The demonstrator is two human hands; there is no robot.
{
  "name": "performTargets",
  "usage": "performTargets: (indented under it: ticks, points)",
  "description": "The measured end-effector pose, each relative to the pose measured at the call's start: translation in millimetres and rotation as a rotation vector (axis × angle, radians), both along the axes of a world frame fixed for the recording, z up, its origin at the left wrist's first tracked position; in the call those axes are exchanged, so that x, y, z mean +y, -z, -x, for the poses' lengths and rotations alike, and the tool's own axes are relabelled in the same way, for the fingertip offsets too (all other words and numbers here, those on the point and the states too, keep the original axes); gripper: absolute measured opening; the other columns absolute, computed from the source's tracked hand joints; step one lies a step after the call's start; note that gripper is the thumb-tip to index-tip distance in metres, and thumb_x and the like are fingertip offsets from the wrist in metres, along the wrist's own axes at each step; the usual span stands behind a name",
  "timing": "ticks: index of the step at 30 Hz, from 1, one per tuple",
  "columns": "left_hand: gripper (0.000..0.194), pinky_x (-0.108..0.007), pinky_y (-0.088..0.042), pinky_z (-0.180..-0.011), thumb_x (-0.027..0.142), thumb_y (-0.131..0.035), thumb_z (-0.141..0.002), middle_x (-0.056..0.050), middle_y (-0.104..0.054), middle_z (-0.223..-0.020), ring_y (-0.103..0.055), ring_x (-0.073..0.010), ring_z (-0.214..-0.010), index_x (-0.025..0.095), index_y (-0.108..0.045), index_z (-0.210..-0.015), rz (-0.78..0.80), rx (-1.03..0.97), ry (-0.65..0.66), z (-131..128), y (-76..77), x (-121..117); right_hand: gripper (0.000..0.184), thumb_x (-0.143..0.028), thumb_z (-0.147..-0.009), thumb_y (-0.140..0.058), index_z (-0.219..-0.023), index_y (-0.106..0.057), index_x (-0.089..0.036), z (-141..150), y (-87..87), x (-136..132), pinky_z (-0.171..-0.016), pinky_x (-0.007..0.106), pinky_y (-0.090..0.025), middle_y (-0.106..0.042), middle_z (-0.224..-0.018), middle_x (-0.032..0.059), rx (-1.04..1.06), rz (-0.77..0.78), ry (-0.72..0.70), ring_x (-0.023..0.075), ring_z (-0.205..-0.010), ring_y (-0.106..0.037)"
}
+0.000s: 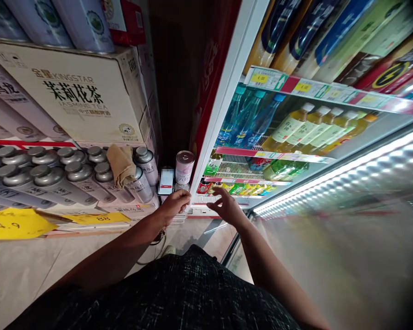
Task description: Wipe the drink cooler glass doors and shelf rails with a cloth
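My left hand (175, 206) is closed, its fingers curled beside the white edge of the drinks fridge (223, 98); what they hold, if anything, is hidden. Just beyond it stands a pink-and-white can (185, 168), with the silver top of another can (182, 187) below it, partly covered by the hand. A phone (166, 180) with a lit screen rests to the left of these cans. My right hand (226, 207) is open in front of the lower fridge shelves, thumb and fingers apart and nothing between them.
Fridge shelves hold blue-capped bottles (241, 117) and yellow tea bottles (292, 126). The lit glass door (347, 229) stands swung out at right. On the left are silver-capped bottles (48, 176), a jasmine tea carton (72, 91), crumpled brown paper (120, 162) and yellow price signs (19, 223).
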State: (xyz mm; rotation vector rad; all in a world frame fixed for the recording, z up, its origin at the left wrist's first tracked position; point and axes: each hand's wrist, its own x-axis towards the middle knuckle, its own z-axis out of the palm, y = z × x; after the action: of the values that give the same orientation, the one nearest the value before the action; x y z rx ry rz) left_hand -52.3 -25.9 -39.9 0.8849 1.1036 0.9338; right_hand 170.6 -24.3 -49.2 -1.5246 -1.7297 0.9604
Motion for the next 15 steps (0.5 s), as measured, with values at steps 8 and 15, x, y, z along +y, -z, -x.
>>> performTargets:
  ticks: [8,15]
  points:
    - [0.059,-0.017,-0.027,-0.036,0.071,-0.045,-0.090,0.002,-0.052,-0.053,-0.043,-0.0071,-0.039,0.015,-0.057,-0.074,0.279,-0.298,-0.523,104,-17.9,-4,0.047,-0.030,-0.083,-0.074,-0.126,-0.061,-0.018,31,35.9,-24,-0.082,0.033,-0.054,-0.070,-0.120,0.0108,-0.316,0.306,-0.430,0.0170,-0.084,-0.069]
    - [0.063,-0.017,-0.031,-0.032,0.069,-0.032,-0.096,0.000,-0.054,-0.053,-0.046,-0.0091,-0.038,0.016,-0.058,-0.076,0.351,-0.458,-0.718,134,-44.2,8,0.044,-0.029,-0.087,-0.070,-0.128,-0.062,-0.015,45,48.6,-37,-0.085,0.032,-0.053,-0.071,-0.121,0.0125,-0.381,0.348,-0.568,0.0204,-0.094,-0.070]
